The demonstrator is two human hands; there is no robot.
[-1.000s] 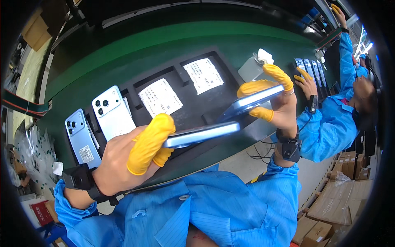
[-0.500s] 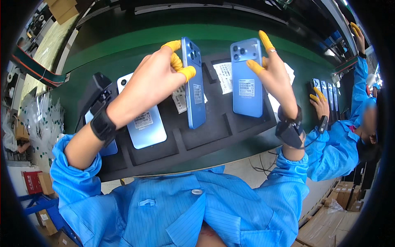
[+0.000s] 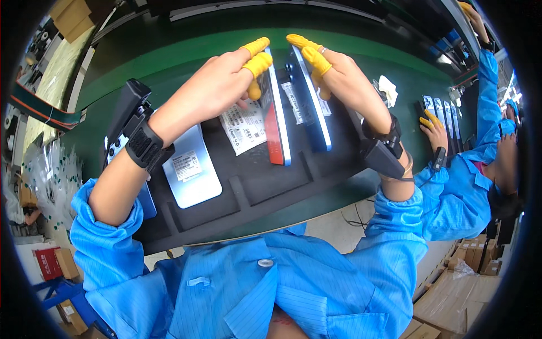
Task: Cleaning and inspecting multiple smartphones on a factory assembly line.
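Right now, both hands are at work over a black foam tray (image 3: 333,168), whose recessed compartments serve to place everything else. Above the tray's middle, the left hand (image 3: 223,81) has its yellow-covered fingers pinched around the upper end of a red-faced phone (image 3: 275,127), seen nearly edge-on, with a pale blue rim. Just to its right, also above the tray, the right hand (image 3: 345,78) grips a dark blue phone (image 3: 310,104) near its top, yellow-covered fingertips along the upper edge; this one too is turned almost on edge. The two phones are apart, and whether their lower ends touch the tray cannot be told. Toward the tray's left end lies a silver-blue phone (image 3: 196,169), back up with a white label on it, and further left on the tray another phone (image 3: 148,202) is mostly hidden by the left forearm. A white printed packet (image 3: 244,129) lies on the tray behind the red-faced phone. Beyond the tray's right end are a crumpled white tissue (image 3: 387,90) and, farther off, a co-worker's hand (image 3: 433,133) beside a row of upright phones (image 3: 446,116).
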